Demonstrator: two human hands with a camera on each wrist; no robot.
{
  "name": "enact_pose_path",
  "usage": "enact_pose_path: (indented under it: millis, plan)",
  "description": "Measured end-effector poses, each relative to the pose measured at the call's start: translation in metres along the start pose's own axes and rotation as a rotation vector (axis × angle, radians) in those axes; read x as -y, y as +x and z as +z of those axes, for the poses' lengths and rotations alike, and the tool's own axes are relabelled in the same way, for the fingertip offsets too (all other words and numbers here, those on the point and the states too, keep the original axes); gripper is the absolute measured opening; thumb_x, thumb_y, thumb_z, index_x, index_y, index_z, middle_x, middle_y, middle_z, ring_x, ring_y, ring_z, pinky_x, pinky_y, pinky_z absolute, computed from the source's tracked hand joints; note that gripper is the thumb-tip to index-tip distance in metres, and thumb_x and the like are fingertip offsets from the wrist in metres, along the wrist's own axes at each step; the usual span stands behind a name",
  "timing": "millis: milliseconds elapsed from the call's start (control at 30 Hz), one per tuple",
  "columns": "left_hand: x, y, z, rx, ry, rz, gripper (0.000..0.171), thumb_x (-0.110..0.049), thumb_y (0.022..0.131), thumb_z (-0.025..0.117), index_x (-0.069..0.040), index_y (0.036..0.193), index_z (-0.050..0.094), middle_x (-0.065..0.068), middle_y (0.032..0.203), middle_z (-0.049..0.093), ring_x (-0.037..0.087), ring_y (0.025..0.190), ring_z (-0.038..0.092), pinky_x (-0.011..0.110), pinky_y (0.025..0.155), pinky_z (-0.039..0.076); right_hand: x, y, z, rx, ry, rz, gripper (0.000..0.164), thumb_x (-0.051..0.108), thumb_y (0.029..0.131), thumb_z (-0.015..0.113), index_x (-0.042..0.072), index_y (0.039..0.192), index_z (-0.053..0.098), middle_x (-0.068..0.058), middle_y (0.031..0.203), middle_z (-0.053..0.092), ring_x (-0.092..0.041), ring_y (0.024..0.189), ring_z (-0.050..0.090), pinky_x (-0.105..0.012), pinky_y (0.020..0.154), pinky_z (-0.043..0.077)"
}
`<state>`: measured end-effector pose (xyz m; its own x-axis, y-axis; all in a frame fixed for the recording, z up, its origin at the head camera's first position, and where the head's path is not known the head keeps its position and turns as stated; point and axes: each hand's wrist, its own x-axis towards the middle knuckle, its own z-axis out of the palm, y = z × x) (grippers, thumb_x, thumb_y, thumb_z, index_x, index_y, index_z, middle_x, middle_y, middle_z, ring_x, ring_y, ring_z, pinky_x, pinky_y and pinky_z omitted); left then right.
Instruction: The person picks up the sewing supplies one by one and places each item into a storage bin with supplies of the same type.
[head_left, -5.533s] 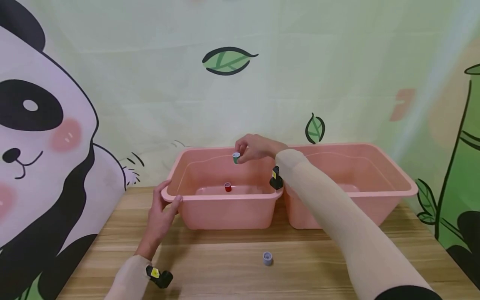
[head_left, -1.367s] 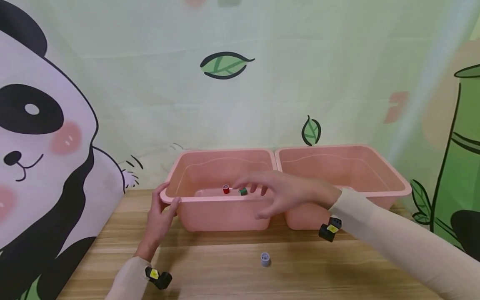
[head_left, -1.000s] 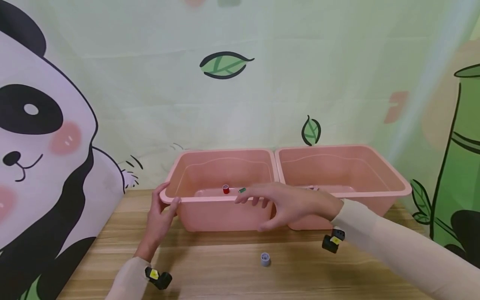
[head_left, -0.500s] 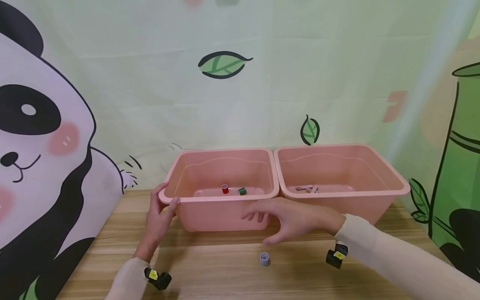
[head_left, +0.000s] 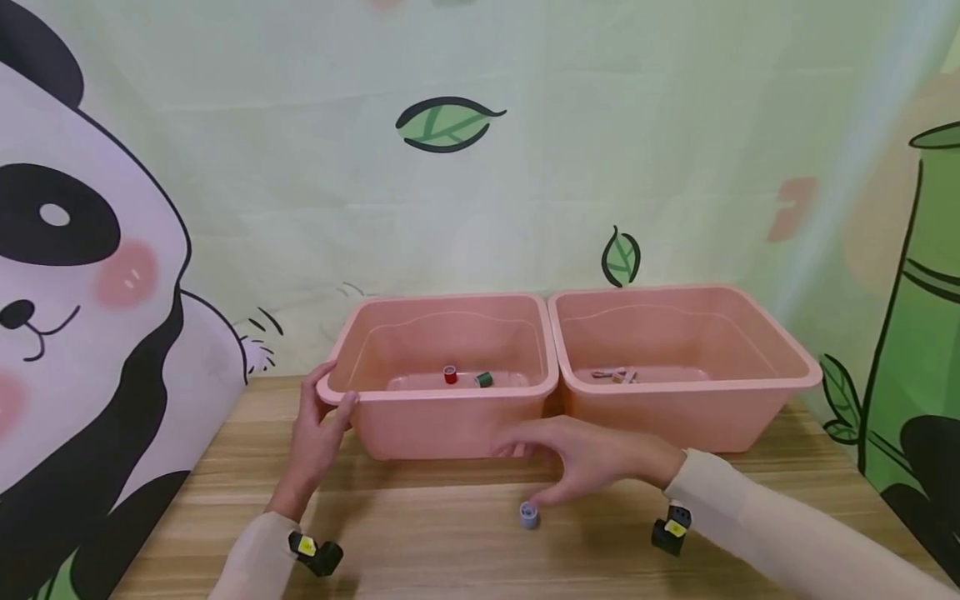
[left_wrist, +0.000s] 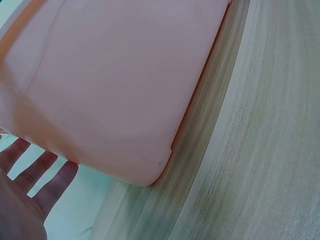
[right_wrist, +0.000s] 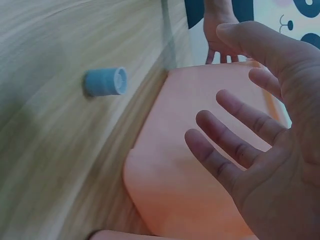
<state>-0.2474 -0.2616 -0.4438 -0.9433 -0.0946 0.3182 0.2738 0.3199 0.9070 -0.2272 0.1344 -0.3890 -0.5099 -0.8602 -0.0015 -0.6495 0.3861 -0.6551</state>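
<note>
My left hand (head_left: 315,437) holds the left pink plastic tub (head_left: 457,427) by its front left corner, thumb at the front rim and fingers along the side. Fingers (left_wrist: 56,187) touch the tub's wall in the left wrist view. Over the table, my right hand (head_left: 581,457) is spread with nothing in it, its thumb just above a small light-blue spool (head_left: 528,516). That spool (right_wrist: 105,82) stands on end, apart from the fingers in the right wrist view. Inside the left tub are a red spool (head_left: 450,375), upright, and a green spool (head_left: 483,380), lying on its side.
A second pink tub (head_left: 690,412) stands close against the first on its right, with several small pale items (head_left: 618,376) in it. Both sit at the back of the wooden table (head_left: 420,533), before a cloth backdrop (head_left: 322,167) with a panda print.
The green spool, earlier pinched in my right hand, now lies in the left tub. My right hand has let go and come down toward the light-blue spool. My left hand has stayed put.
</note>
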Motion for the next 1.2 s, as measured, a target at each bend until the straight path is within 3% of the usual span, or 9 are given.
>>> enact_pose_path:
  millis: [433,633,800,1200]
  plan:
    - [-0.002,0.000,0.000,0.008,0.012,-0.001,0.066,-0.037,0.105,0.060,-0.035,0.159,0.024,0.008,0.158,0.039,0.026,0.122,0.050,0.025,0.084,0.059,-0.020,0.002,0.022,0.000,-0.007,0.003,0.063,0.040,0.088,0.081,0.031,0.144,0.054,0.012,0.130,0.061,-0.019,0.110,0.058,-0.038,0.093,0.054]
    - [-0.002,0.000,0.000,0.008,0.000,-0.001,0.066,-0.036,0.104,0.060,-0.034,0.159,0.024,0.009,0.158,0.039,0.026,0.122,0.050,0.026,0.084,0.059,-0.028,0.003,0.030,0.015,-0.017,-0.008,0.065,0.037,0.087,0.082,0.025,0.145,0.054,0.003,0.132,0.063,-0.020,0.112,0.059,-0.037,0.097,0.052]
    - [0.001,0.001,0.000,0.001,0.007,0.006,0.065,-0.035,0.105,0.060,-0.033,0.159,0.025,0.009,0.157,0.040,0.025,0.120,0.050,0.025,0.083,0.059,-0.034,0.005,0.035,0.028,-0.012,-0.009,0.063,0.034,0.087,0.083,0.022,0.142,0.056,-0.002,0.122,0.063,-0.023,0.105,0.058,-0.034,0.092,0.053]
    - [0.002,0.002,0.000,-0.006,0.006,0.013,0.063,-0.034,0.105,0.060,-0.031,0.159,0.026,0.009,0.155,0.042,0.024,0.118,0.051,0.022,0.080,0.059,-0.047,0.008,0.046,0.069,-0.030,0.046,0.056,0.030,0.085,0.085,0.028,0.135,0.061,0.002,0.117,0.058,-0.015,0.103,0.057,-0.031,0.088,0.052]
